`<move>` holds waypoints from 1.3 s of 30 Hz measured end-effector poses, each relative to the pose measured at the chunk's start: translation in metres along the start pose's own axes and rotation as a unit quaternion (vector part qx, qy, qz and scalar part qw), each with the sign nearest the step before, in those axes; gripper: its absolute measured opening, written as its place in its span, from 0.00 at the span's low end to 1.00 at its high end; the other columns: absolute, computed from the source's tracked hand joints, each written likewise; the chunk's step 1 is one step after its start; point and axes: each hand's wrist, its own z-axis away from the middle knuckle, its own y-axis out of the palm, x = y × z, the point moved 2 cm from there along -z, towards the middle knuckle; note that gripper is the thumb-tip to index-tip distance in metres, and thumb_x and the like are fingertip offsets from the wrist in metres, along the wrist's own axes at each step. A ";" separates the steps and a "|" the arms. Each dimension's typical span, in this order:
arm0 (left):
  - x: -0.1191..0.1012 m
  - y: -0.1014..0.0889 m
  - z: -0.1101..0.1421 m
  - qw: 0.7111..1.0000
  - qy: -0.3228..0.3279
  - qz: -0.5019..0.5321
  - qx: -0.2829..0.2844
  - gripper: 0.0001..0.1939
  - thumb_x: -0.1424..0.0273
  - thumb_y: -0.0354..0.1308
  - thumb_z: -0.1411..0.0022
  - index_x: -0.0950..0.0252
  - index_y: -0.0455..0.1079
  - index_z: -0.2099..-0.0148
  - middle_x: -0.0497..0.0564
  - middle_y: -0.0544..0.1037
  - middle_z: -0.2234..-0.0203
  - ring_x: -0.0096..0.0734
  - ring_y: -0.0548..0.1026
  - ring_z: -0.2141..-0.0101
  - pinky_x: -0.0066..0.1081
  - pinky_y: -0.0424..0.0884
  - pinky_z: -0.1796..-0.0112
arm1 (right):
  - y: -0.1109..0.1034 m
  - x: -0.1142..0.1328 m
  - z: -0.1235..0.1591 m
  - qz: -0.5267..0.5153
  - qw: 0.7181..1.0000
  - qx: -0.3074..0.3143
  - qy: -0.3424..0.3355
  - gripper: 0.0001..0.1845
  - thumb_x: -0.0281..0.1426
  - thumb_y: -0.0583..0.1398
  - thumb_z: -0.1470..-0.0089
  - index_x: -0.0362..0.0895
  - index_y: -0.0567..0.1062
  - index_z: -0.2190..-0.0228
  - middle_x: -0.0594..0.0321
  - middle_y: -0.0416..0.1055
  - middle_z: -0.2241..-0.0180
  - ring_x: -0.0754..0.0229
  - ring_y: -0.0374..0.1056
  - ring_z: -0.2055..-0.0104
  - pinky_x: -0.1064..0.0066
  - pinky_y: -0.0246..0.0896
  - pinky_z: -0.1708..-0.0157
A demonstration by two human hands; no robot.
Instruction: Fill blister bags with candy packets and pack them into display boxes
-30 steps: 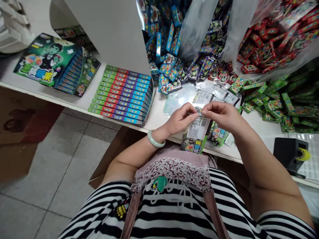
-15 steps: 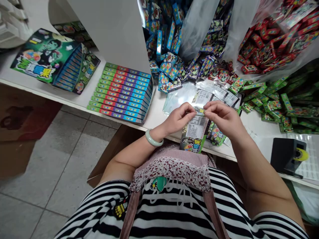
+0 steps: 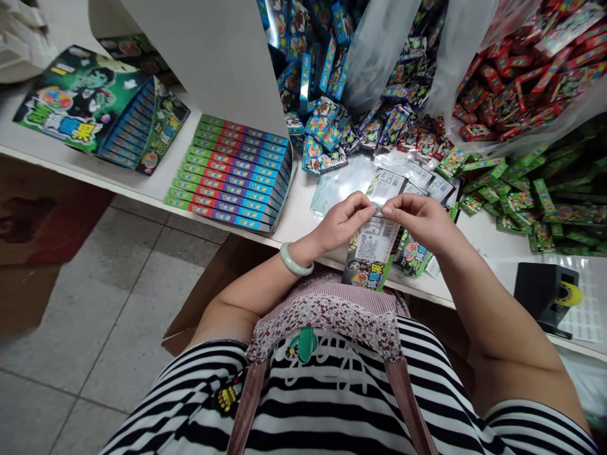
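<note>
Through the head camera, I'm seeing the left hand (image 3: 348, 220) and right hand (image 3: 420, 218) holding narrow thumb-and-finger pinches on a small thin piece (image 3: 378, 209), mostly hidden by fingertips. It's sitting over a printed packet (image 3: 366, 273) near the table's (image 3: 493, 242) front edge. I'm judging it light, flexible, easily creased; I'm favouring soft holds at both ends.

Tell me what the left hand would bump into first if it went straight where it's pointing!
Probably the right hand: its fingertips face those of the left hand, just past the small piece pinched between them. Depth is unclear, though.
</note>
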 end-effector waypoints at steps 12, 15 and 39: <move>0.005 0.004 0.000 0.999 -0.025 0.017 -0.023 0.13 0.62 0.64 0.39 0.62 0.64 0.63 0.46 0.71 0.69 0.25 0.70 0.67 0.29 0.68 0.65 | 0.000 0.003 -0.003 0.037 0.999 -0.019 0.009 0.21 0.48 0.70 0.60 0.44 0.75 0.75 0.64 0.71 0.76 0.63 0.61 0.74 0.69 0.56 0.73; 0.007 0.007 0.000 0.999 -0.026 -0.009 -0.039 0.11 0.66 0.64 0.39 0.62 0.63 0.64 0.46 0.71 0.69 0.25 0.70 0.67 0.29 0.68 0.63 | 0.000 0.003 -0.004 0.035 0.999 -0.013 0.005 0.20 0.47 0.70 0.60 0.44 0.75 0.75 0.64 0.72 0.76 0.63 0.63 0.73 0.68 0.58 0.71; 0.012 0.008 0.005 0.999 0.029 -0.033 -0.026 0.13 0.63 0.60 0.38 0.61 0.61 0.56 0.48 0.73 0.63 0.27 0.74 0.63 0.29 0.71 0.61 | 0.015 -0.003 -0.021 -0.124 0.970 0.099 0.183 0.08 0.28 0.67 0.59 0.46 0.71 0.78 0.66 0.68 0.81 0.62 0.64 0.77 0.69 0.65 0.75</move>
